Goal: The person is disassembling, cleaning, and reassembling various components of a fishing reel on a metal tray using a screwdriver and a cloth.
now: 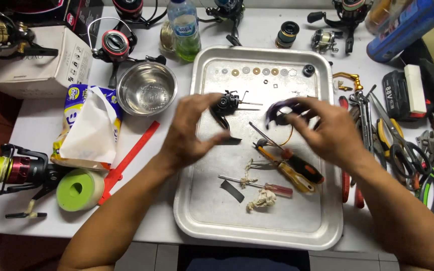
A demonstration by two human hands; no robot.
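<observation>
At the centre of the frame both hands hover over a metal tray (pixel 204 211) on the white desk (pixel 36 130); the left hand (pixel 192 133) is curled, its fingers pinching a black reel body (pixel 225 105) whose thin shaft points right, towards the other hand; the right hand (pixel 327 133) is blurred, its fingers bent around a dark purple reel part (pixel 280 111) just right of the black body, and whether they grip it firmly I cannot tell. Below the hands, on the tray, lie an orange-and-black screwdriver (pixel 297 168), a small red-handled screwdriver (pixel 262 186) and a knotted scrap of cloth (pixel 262 200); along the tray's upper edge runs a row of washers (pixel 257 71). In the upper left of the frame stand a steel bowl (pixel 146 88), a plastic bottle (pixel 183 30) and a cardboard box (pixel 41 62); at the left, a tissue pack (pixel 89 125), a green roll (pixel 79 189) and a red-and-black fishing reel (pixel 18 170); at the right edge lie pliers and scissors (pixel 403 150).
</observation>
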